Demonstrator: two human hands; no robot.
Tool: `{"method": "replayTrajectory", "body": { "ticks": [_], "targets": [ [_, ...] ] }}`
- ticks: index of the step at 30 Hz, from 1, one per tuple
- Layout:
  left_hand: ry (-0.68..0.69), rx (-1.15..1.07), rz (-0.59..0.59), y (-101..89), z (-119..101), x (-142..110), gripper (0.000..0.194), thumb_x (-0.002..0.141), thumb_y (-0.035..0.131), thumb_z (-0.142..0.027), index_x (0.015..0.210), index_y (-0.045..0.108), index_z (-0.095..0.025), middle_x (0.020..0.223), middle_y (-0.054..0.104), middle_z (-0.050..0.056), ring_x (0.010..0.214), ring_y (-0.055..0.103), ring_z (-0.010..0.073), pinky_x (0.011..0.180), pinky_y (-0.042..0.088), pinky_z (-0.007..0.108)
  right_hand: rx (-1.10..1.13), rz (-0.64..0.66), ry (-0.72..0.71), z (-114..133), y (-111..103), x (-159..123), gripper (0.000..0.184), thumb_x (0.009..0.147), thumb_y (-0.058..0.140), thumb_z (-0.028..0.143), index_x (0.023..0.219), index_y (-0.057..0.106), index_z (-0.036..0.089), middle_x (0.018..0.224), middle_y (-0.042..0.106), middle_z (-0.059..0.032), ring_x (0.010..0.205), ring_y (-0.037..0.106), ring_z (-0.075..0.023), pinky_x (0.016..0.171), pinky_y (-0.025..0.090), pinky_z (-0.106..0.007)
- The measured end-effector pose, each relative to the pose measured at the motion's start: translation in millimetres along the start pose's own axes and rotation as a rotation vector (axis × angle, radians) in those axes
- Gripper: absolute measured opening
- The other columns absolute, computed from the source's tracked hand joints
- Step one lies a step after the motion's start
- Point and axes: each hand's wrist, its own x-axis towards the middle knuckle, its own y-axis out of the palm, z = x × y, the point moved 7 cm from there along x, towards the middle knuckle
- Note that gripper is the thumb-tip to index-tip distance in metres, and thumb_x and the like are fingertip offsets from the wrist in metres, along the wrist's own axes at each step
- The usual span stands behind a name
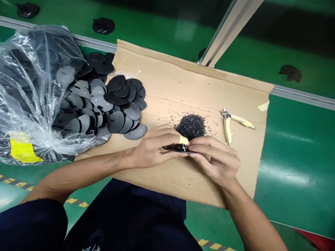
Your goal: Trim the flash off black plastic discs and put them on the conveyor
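Between my two hands is a black plastic disc (pixel 172 149), seen nearly edge-on above the cardboard. My left hand (pixel 154 144) pinches its left side from above and below, and a yellow cover wraps one fingertip. The fingers of my right hand (pixel 218 157) close on the disc's right side. Something small and shiny shows at the disc's top, between the fingertips; its kind is partly hidden. Just beyond the hands lies a heap of tiny black bits (pixel 192 125). Cutting pliers (pixel 228 122) with pale yellow handles rest spread apart, right of the heap.
A cardboard sheet (pixel 162 183) covers part of the green table (pixel 295 150). At left, many black discs (pixel 115 122) spill from a clear plastic bag (pixel 36 104) with a yellow label. A metal post (pixel 227 31) rises at the back. Dark pieces (pixel 103 25) lie beyond the rail.
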Motion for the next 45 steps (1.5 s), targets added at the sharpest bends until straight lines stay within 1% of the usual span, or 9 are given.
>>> {"method": "replayTrajectory", "body": {
  "ticks": [5, 11, 26, 29, 33, 37, 41, 43, 45],
  "targets": [
    [-0.253, -0.354, 0.116, 5.0, 16.2, 0.3, 0.045, 0.1, 0.05, -0.052, 0.106, 0.074, -0.015, 0.096, 0.075, 0.011, 0.089, 0.071, 0.0173, 0.079, 0.057, 0.029, 0.094, -0.019, 0.081, -1.1, -5.3, 3.4, 0.024, 0.086, 0.072, 0.004, 0.101, 0.077, 0.022, 0.095, 0.073, -0.0048, 0.083, 0.07, -0.0153, 0.071, 0.06, -0.028],
    [-0.444, -0.551, 0.186, 13.7, 24.2, -2.3, 0.02, 0.092, 0.071, -0.033, 0.093, 0.074, -0.013, 0.09, 0.074, 0.008, 0.083, 0.07, 0.0142, 0.074, 0.056, 0.022, 0.172, 0.003, 0.1, 0.0, -5.4, 5.2, 0.015, 0.087, 0.073, 0.01, 0.097, 0.076, 0.021, 0.093, 0.072, -0.0067, 0.084, 0.07, -0.0183, 0.074, 0.06, -0.031],
    [-0.194, -0.403, 0.472, 18.9, 1.5, 2.6, 0.014, 0.101, 0.055, -0.024, 0.099, 0.067, -0.016, 0.092, 0.07, 0.009, 0.084, 0.064, 0.0159, 0.078, 0.052, 0.027, 0.234, 0.166, 0.052, 5.1, 0.8, 6.3, 0.005, 0.092, 0.071, 0.019, 0.092, 0.074, 0.016, 0.087, 0.068, -0.0076, 0.081, 0.068, -0.0181, 0.071, 0.06, -0.033],
    [-0.264, -0.389, 0.404, 18.7, 7.9, 2.9, 0.016, 0.1, 0.056, -0.028, 0.098, 0.067, -0.016, 0.093, 0.07, 0.008, 0.085, 0.066, 0.0155, 0.078, 0.053, 0.026, 0.169, 0.098, 0.056, 3.1, -0.9, 5.1, 0.006, 0.089, 0.073, 0.013, 0.093, 0.074, 0.017, 0.087, 0.069, -0.0061, 0.078, 0.069, -0.0167, 0.068, 0.059, -0.03],
    [-0.327, -0.454, 0.264, 18.6, 15.4, 0.6, 0.032, 0.101, 0.053, -0.043, 0.114, 0.066, -0.017, 0.107, 0.071, 0.01, 0.099, 0.069, 0.0179, 0.086, 0.056, 0.028, -0.048, -0.117, 0.028, 4.6, -10.8, 3.0, 0.012, 0.086, 0.075, 0.011, 0.094, 0.075, 0.021, 0.089, 0.071, -0.0042, 0.075, 0.068, -0.0161, 0.066, 0.058, -0.03],
    [-0.32, -0.3, 0.207, 18.1, 23.4, -2.7, 0.029, 0.092, 0.069, -0.034, 0.115, 0.068, -0.017, 0.106, 0.073, 0.009, 0.096, 0.07, 0.0183, 0.085, 0.057, 0.028, -0.121, 0.011, 0.072, -2.7, -17.1, 9.6, 0.01, 0.088, 0.075, 0.021, 0.098, 0.075, 0.023, 0.098, 0.072, -0.0052, 0.086, 0.07, -0.0199, 0.076, 0.061, -0.036],
    [-0.371, -0.246, 0.11, 10.2, 37.1, -1.9, 0.022, 0.094, 0.066, -0.027, 0.111, 0.072, -0.016, 0.109, 0.076, 0.009, 0.101, 0.072, 0.018, 0.09, 0.058, 0.028, -0.436, 0.028, 0.217, -32.9, -62.8, 10.7, 0.045, 0.087, 0.077, 0.046, 0.125, 0.067, 0.026, 0.126, 0.065, -0.011, 0.119, 0.062, -0.03, 0.101, 0.053, -0.054],
    [-0.41, -0.253, 0.083, 6.9, 43.0, -0.9, 0.023, 0.094, 0.065, -0.027, 0.113, 0.072, -0.015, 0.112, 0.076, 0.009, 0.106, 0.072, 0.0184, 0.094, 0.058, 0.03, -0.673, 0.014, 0.271, -52.1, -89.8, 3.2, 0.068, 0.082, 0.079, 0.054, 0.139, 0.058, 0.023, 0.132, 0.061, -0.0157, 0.122, 0.058, -0.0355, 0.099, 0.053, -0.058],
    [-0.42, -0.256, 0.076, 5.0, 45.4, 0.3, 0.025, 0.095, 0.063, -0.027, 0.115, 0.071, -0.015, 0.114, 0.075, 0.009, 0.107, 0.071, 0.0185, 0.095, 0.058, 0.03, -0.83, 0.024, 0.269, -68.4, -107.4, -7.0, 0.077, 0.076, 0.082, 0.058, 0.14, 0.058, 0.021, 0.121, 0.064, -0.0163, 0.107, 0.062, -0.0359, 0.082, 0.058, -0.053]
  ]
}}
